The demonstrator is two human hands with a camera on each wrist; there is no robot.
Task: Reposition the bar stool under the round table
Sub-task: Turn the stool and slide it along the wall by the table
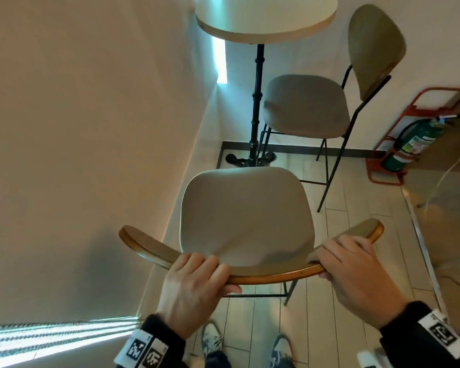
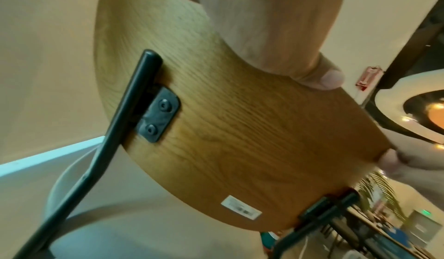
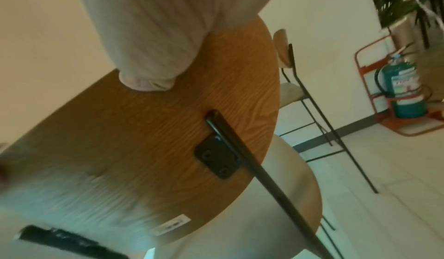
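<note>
The bar stool (image 1: 246,216) has a beige padded seat, a curved wooden backrest (image 1: 149,251) and thin black legs. It stands just before me, short of the round table (image 1: 266,22) with its black post (image 1: 256,102). My left hand (image 1: 197,285) grips the backrest's top edge left of centre, fingers over the front, thumb behind. My right hand (image 1: 356,266) grips the same edge further right. In the wrist views the wooden back (image 2: 240,130) (image 3: 156,139) fills the frame, with my thumbs pressed on it.
A second matching stool (image 1: 306,107) stands at the table's right side. A wall (image 1: 77,128) runs close along the left. A green fire extinguisher (image 1: 412,144) in a red stand sits at the right wall. My shoes (image 1: 210,341) are on pale floor tiles.
</note>
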